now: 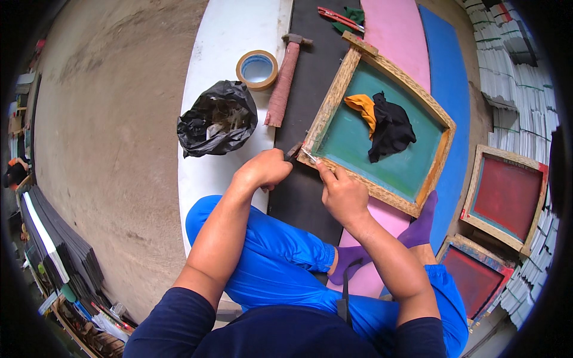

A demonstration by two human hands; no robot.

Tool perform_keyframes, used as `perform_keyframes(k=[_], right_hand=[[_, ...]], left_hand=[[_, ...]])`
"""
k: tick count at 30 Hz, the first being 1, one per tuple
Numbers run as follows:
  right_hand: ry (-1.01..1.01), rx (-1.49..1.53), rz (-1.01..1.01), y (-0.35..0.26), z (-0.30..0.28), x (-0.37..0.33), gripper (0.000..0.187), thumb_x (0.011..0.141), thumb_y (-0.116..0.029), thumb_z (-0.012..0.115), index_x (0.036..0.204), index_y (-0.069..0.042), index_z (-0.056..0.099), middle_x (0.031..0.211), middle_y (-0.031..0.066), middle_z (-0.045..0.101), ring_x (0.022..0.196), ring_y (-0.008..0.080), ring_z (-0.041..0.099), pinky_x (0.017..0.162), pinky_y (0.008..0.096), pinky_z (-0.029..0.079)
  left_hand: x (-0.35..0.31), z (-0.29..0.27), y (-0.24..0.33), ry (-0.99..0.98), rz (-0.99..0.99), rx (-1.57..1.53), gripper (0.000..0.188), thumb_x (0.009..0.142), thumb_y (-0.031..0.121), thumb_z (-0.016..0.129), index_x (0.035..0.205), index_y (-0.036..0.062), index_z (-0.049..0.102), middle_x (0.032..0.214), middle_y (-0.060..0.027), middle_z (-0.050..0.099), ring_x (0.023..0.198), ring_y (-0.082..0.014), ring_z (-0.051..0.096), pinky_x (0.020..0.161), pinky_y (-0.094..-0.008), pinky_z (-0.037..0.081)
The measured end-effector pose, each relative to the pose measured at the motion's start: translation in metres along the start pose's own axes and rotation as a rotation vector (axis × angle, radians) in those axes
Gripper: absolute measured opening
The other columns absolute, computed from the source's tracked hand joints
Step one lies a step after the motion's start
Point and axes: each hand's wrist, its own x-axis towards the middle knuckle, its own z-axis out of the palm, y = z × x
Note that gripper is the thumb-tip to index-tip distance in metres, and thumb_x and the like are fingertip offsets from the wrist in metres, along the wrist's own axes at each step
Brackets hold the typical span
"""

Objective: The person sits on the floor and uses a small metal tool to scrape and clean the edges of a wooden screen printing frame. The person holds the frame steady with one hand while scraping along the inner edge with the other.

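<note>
A wooden screen-printing frame (382,190) with teal mesh (340,149) lies tilted in front of me. My left hand (268,169) is closed around a dark-jawed tool that looks like pliers (294,151), its tip against the frame's near-left corner. Pinched in my right hand (346,196) is a thin metal tool (309,156), whose tip meets the same corner; its kind is unclear and the fingers cover its handle. A black cloth (393,128) and a yellow-orange cloth (363,110) rest bunched on the mesh.
Left of the frame are a hammer with a wrapped handle (283,83), a roll of brown tape (257,70) and a black plastic bag (218,119). A red cutter (340,18) lies at the far end. Red-mesh frames (506,194) lean against stacked white sheets (525,95) on the right.
</note>
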Motion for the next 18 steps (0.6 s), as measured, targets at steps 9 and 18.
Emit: perform_keyframes(k=[9,18], right_hand=[[0.065,0.077,0.079,-0.002,-0.007,-0.008,0.034,0.089,-0.020,0.070,0.123,-0.019,0.072,0.078,0.0071,0.062,0.059,0.0293,0.065,0.054,0.0414,0.053],[-0.020,0.413,0.456,-0.017,-0.002,0.041,0.039,0.083,-0.040,0.077,0.094,-0.004,0.069,0.078,0.0214,0.071,0.076,0.0421,0.070,0.067,0.0518,0.052]], left_hand=[[0.000,-0.001,-0.001,0.005,0.012,0.041,0.032,0.075,0.014,0.049,0.068,-0.0120,0.066,0.063,-0.0236,0.067,0.056,-0.0334,0.068,0.057,-0.0439,0.056],[0.004,-0.005,-0.002,0.004,0.018,0.078,0.031,0.078,0.017,0.051,0.078,-0.0113,0.065,0.065,-0.0225,0.067,0.057,-0.0320,0.069,0.054,-0.0430,0.056]])
